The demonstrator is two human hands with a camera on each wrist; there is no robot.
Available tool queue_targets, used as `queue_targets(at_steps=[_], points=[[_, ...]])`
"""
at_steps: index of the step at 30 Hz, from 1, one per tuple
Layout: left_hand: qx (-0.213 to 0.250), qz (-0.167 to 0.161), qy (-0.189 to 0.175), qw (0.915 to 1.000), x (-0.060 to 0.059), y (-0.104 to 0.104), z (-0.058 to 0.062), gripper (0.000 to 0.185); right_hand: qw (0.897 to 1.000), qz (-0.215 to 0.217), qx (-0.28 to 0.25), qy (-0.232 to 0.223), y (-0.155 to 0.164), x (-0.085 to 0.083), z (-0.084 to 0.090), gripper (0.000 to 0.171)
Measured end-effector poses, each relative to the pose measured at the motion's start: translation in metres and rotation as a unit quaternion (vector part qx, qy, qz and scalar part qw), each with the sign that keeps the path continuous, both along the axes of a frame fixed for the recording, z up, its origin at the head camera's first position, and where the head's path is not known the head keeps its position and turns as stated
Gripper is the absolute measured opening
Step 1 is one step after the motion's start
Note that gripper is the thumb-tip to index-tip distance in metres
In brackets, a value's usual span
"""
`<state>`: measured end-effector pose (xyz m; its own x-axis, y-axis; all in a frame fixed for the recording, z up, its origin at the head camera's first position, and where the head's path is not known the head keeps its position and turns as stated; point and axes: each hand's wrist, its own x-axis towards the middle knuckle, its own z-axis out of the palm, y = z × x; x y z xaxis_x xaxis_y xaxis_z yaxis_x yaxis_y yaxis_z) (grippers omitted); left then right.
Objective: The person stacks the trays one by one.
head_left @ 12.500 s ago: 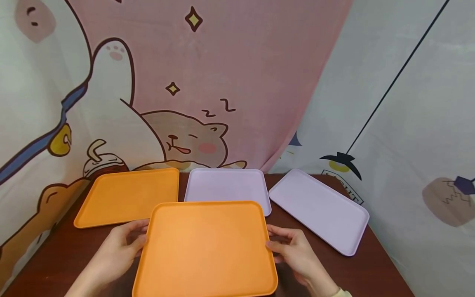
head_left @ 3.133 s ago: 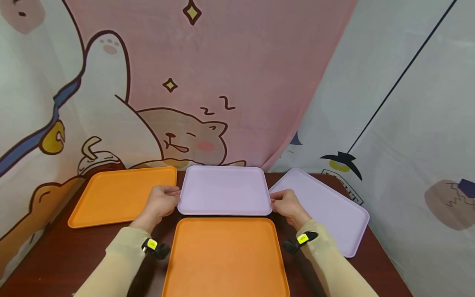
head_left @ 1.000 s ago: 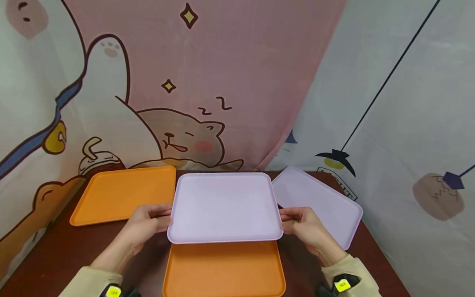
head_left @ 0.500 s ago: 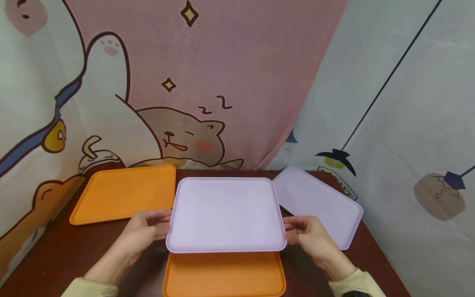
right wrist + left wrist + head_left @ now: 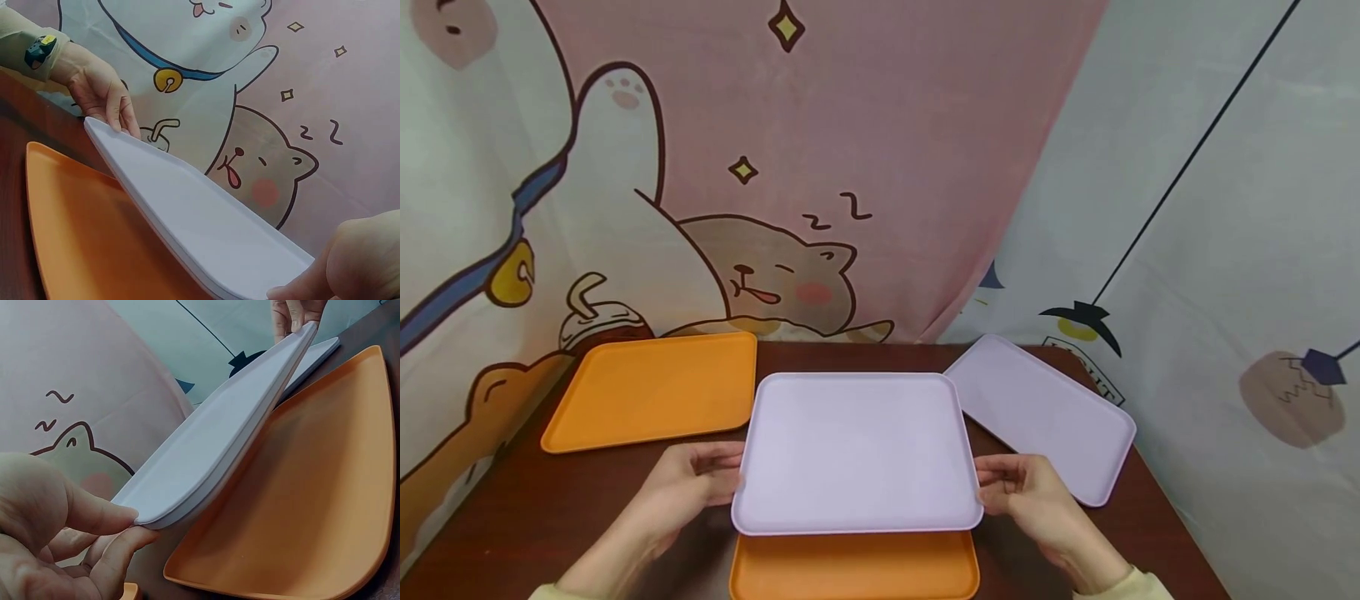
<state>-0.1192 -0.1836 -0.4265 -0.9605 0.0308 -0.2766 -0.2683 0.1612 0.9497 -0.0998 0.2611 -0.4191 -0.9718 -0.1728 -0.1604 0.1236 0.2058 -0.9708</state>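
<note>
Left hand and right hand pinch the lilac tray by its side rims. It hangs clear above the orange tray, not yet nested; setting down is left.

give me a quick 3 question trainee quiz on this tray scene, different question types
1. True or false: the lilac rectangular plastic tray held by both hands lies flat inside the orange rectangular plastic tray below it.
2. Multiple choice: where does the left hand grip the held tray? A) its left edge B) its far edge C) its near right corner
3. Fill in: besides the held tray and the one beneath it, ___ more trays lie on the dark wooden table.

Key
1. False: the wrist views show it held above the orange tray, with a gap between them.
2. A; the right hand grips the opposite edge.
3. Two: a second orange tray far left and a second lilac tray far right.
</note>
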Motion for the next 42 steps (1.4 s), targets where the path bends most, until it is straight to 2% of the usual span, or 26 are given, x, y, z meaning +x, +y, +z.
queue_targets(at_steps=[6,14,24,34,42], points=[[0.017,-0.001,0.003,0.9998,0.006,-0.001,-0.003,0.046,1.0,0.005,-0.002,-0.014,0.002,0.006,-0.005,0.05],[0.036,-0.036,0.005,0.9987,0.012,-0.005,-0.011,0.05,0.999,0.007,-0.01,-0.042,0.008,0.013,-0.014,0.052],[0.045,-0.046,-0.004,0.9979,0.017,-0.005,-0.019,0.05,0.998,0.008,-0.011,-0.059,0.011,0.019,-0.02,0.053],[0.031,-0.057,-0.017,0.9978,0.018,-0.007,-0.029,0.045,0.997,0.037,-0.032,-0.054,0.013,0.022,-0.027,0.053],[0.04,-0.077,-0.013,0.9962,0.019,-0.01,-0.032,0.043,0.996,0.069,-0.013,-0.062,0.018,0.024,-0.032,0.046]])
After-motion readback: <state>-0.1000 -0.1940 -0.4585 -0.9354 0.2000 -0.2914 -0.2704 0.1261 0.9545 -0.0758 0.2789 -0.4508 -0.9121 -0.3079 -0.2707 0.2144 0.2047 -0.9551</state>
